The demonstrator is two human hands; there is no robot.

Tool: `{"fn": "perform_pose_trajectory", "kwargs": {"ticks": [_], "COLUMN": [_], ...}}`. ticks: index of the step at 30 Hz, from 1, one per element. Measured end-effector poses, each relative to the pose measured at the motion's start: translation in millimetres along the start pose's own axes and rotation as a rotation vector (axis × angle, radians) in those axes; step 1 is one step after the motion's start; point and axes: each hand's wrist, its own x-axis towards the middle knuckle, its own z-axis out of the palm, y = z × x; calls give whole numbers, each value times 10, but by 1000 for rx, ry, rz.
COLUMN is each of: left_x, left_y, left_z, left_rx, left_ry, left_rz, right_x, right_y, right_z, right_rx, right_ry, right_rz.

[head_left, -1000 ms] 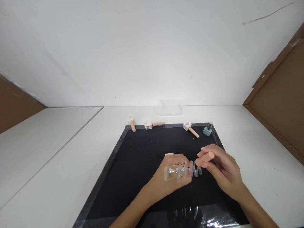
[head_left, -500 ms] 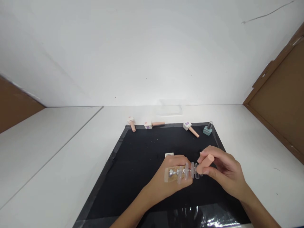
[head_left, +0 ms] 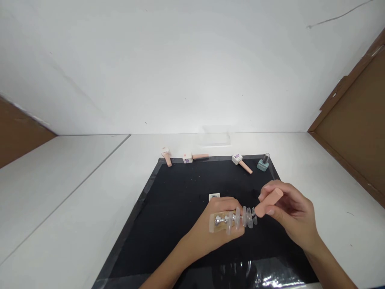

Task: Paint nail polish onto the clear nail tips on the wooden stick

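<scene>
My left hand (head_left: 215, 233) grips a small wooden block holder (head_left: 218, 221) that carries a row of clear false nail tips (head_left: 242, 218) on metal stands. It holds the holder just above the black mat (head_left: 174, 200). My right hand (head_left: 290, 214) is closed on a peach-coloured brush cap (head_left: 268, 202), whose lower end sits at the rightmost nail tip. A small white open bottle (head_left: 214, 196) stands on the mat just behind my left hand.
Along the mat's far edge lie three white bottles with peach caps (head_left: 166, 156) (head_left: 192, 157) (head_left: 241, 162) and a teal polish bottle with a dark cap (head_left: 263, 163). The white table (head_left: 75, 192) meets a white wall; brown board panels (head_left: 355, 120) stand on the right and left.
My right hand with the peach cap has shifted slightly right and tilted the cap upward; my left hand and the nail holder have moved a little right too.
</scene>
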Motion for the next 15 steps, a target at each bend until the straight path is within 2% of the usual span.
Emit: {"fn": "perform_pose_trajectory", "kwargs": {"ticks": [5,15], "left_x": [-9,0], "left_y": [23,43], "left_z": [-4,8], "left_rx": [-2,-31], "left_ry": [-1,-14], "left_rz": [-9,-12], "right_x": [-10,-30], "right_y": [0,49], "right_z": [6,9], "right_rx": [48,-119], "right_ry": [-119,-37], "right_rz": [21,-30]}}
